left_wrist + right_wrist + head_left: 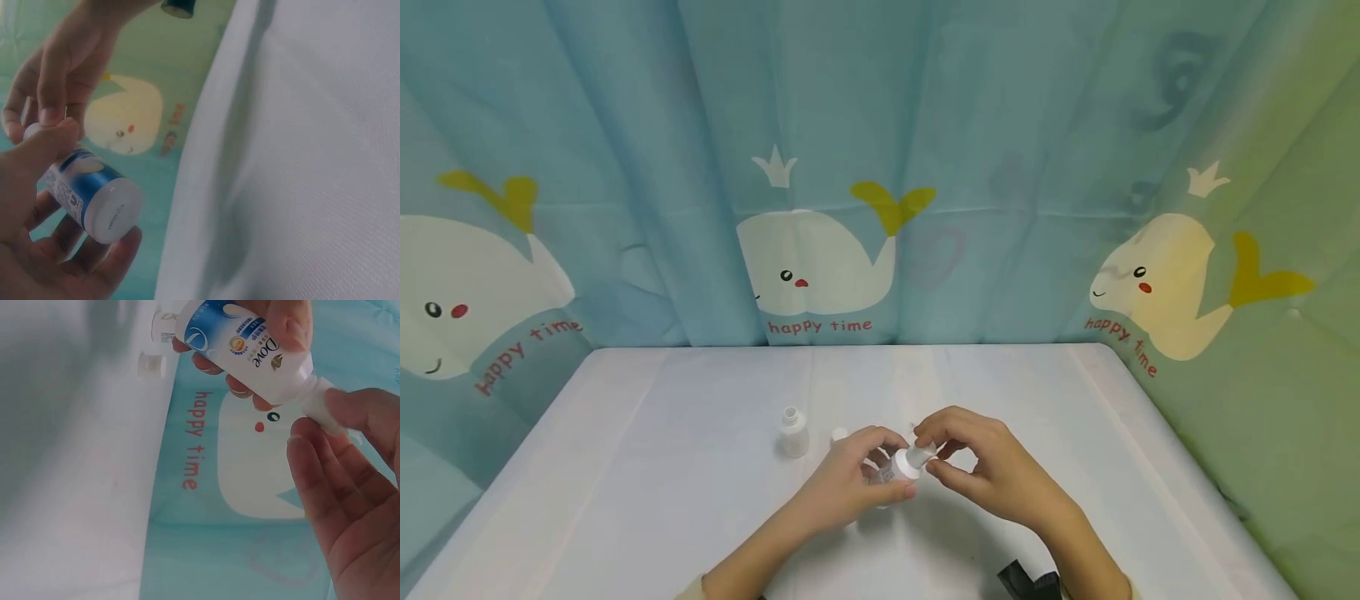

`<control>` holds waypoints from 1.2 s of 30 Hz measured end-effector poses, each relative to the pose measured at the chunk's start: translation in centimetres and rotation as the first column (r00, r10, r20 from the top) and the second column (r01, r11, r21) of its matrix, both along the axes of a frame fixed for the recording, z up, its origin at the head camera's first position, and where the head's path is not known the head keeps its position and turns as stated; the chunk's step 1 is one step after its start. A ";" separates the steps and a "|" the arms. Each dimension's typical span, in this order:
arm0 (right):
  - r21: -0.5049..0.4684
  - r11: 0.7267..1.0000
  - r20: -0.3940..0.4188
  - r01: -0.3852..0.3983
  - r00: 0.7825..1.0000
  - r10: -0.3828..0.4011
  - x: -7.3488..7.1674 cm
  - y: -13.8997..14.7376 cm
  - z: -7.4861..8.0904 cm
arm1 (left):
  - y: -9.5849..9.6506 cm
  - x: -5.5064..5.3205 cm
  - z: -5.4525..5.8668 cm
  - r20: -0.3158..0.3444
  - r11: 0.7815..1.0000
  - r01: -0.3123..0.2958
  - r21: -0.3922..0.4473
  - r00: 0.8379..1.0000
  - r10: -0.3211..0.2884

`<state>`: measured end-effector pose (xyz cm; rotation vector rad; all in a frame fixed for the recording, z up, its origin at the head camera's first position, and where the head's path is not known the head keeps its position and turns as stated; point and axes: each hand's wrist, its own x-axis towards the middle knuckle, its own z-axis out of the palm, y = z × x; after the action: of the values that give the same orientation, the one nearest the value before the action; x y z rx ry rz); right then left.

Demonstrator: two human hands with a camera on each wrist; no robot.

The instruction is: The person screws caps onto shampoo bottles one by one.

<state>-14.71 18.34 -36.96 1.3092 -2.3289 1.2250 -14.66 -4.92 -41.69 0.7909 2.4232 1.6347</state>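
Observation:
My left hand [850, 479] grips a small white Dove lotion bottle [250, 353] with a blue band, tilted so its mouth end points toward my right hand. The bottle's base [114, 212] faces the camera in the left wrist view. My right hand [981, 462] pinches the white cap [325, 407] at the bottle's neck between thumb and fingers. Both hands are above the white table, and the left fingers hide part of the bottle. To their left, a white bottle [793, 433] with an uncovered mouth stands upright on the table.
A white object [838, 434] shows partly behind my left hand. In the right wrist view, a white cap [152, 365] lies on the table [75, 506]. A black strap-like piece [1030, 581] is by the right forearm. A whale-print curtain [1000, 275] hangs behind the table.

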 end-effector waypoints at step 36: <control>-0.011 1.000 -0.076 0.013 0.997 -0.014 -0.1 -0.1 0.0 | -0.1 0.2 0.6 -0.053 0.999 0.012 0.035 0.999 -0.010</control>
<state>-14.85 18.29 -36.95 1.3108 -2.2716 1.1611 -14.45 -4.98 -41.13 0.8620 2.4274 1.6778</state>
